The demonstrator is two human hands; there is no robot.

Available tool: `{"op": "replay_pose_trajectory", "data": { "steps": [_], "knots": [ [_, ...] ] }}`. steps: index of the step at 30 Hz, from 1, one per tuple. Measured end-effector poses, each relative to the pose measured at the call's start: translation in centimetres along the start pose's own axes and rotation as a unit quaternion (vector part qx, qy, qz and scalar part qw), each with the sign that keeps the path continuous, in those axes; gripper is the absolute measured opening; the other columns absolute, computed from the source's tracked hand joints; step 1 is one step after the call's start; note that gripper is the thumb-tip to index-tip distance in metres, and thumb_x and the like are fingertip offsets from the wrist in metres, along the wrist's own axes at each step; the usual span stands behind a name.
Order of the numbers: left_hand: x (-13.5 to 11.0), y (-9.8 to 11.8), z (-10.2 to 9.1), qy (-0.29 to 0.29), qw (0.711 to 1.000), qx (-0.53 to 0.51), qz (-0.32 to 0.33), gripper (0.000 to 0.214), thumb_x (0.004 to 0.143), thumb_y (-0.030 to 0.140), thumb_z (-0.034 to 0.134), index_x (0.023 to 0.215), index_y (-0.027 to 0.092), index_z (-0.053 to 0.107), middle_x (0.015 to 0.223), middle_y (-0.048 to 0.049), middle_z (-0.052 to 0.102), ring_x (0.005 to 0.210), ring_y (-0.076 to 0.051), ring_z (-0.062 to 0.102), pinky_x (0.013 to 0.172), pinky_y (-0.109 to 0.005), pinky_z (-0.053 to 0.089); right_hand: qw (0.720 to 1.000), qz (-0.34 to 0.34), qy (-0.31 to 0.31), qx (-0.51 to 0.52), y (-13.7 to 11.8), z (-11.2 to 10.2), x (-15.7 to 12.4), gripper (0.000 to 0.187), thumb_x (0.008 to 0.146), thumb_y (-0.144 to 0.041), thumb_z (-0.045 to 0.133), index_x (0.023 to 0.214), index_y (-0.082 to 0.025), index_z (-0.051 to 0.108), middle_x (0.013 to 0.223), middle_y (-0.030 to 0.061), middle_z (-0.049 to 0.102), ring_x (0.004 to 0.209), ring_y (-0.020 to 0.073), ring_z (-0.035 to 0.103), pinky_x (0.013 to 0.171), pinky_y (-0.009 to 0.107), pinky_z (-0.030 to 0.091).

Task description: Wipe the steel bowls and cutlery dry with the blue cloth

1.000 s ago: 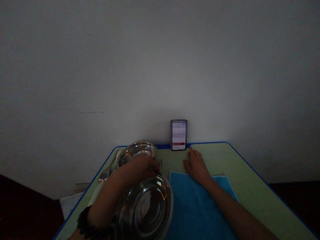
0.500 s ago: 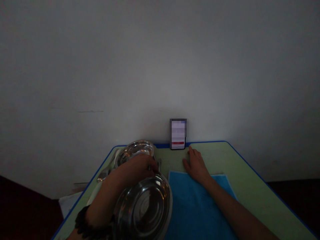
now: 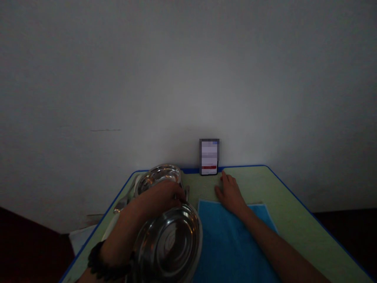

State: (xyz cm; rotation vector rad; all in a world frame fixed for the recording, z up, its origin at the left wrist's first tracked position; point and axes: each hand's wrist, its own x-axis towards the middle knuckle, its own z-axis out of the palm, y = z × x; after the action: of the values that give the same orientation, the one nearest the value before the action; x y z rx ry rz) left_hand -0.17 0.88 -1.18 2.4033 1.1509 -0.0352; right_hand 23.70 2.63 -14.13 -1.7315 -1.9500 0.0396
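Observation:
My left hand (image 3: 161, 196) grips the far rim of a large steel bowl (image 3: 169, 245), which is tilted toward me so its inside shows. Behind that hand a second steel bowl (image 3: 159, 177) sits on the table. My right hand (image 3: 231, 193) rests flat with fingers spread, on the table at the far edge of a blue cloth (image 3: 232, 243). A dark bracelet (image 3: 98, 265) circles my left wrist.
A phone (image 3: 209, 157) leans upright against the white wall at the back of the green, blue-edged table (image 3: 288, 212). A spoon or fork (image 3: 125, 198) lies left of the far bowl. The floor drops away dark on both sides.

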Motion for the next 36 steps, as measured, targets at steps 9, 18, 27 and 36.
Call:
{"op": "replay_pose_trajectory", "data": {
  "steps": [9, 18, 27, 36],
  "knots": [
    [0.06, -0.26, 0.06, 0.002, 1.000, -0.006, 0.001, 0.026, 0.069, 0.015, 0.051, 0.085, 0.021, 0.071, 0.085, -0.0030, 0.071, 0.078, -0.016, 0.061, 0.070, -0.026, 0.041, 1.000, -0.002, 0.005, -0.002, 0.00, 0.06, 0.03, 0.056, 0.082, -0.026, 0.044, 0.130, 0.001, 0.034, 0.110, 0.0189, 0.053, 0.102, 0.0266, 0.045, 0.092, 0.039, 0.037],
    [0.11, -0.40, 0.16, -0.001, 1.000, -0.002, 0.004, 0.027, 0.069, 0.014, 0.050, 0.086, 0.020, 0.070, 0.085, -0.0035, 0.071, 0.078, -0.017, 0.062, 0.070, -0.027, 0.042, 1.000, 0.001, -0.001, -0.002, -0.06, 0.00, 0.06, 0.058, 0.082, -0.026, 0.044, 0.130, 0.005, 0.034, 0.111, 0.0199, 0.052, 0.104, 0.0270, 0.044, 0.093, 0.039, 0.037],
    [0.04, -0.07, 0.03, 0.003, 1.000, -0.003, -0.007, 0.025, 0.070, 0.015, 0.051, 0.083, 0.021, 0.071, 0.084, -0.0027, 0.071, 0.077, -0.016, 0.061, 0.070, -0.026, 0.042, 1.000, 0.001, -0.001, 0.000, -0.09, -0.17, 0.02, 0.057, 0.082, -0.026, 0.044, 0.130, 0.001, 0.034, 0.110, 0.0188, 0.053, 0.103, 0.0266, 0.045, 0.093, 0.039, 0.037],
    [0.32, -0.32, 0.12, 0.000, 1.000, -0.015, 0.001, 0.024, 0.071, 0.015, 0.051, 0.083, 0.020, 0.071, 0.084, -0.0033, 0.071, 0.079, -0.018, 0.061, 0.070, -0.028, 0.042, 1.000, 0.002, -0.001, 0.000, 0.03, 0.07, -0.03, 0.056, 0.082, -0.027, 0.044, 0.130, 0.001, 0.034, 0.112, 0.0187, 0.052, 0.104, 0.0270, 0.044, 0.093, 0.039, 0.036]
  ]
}}
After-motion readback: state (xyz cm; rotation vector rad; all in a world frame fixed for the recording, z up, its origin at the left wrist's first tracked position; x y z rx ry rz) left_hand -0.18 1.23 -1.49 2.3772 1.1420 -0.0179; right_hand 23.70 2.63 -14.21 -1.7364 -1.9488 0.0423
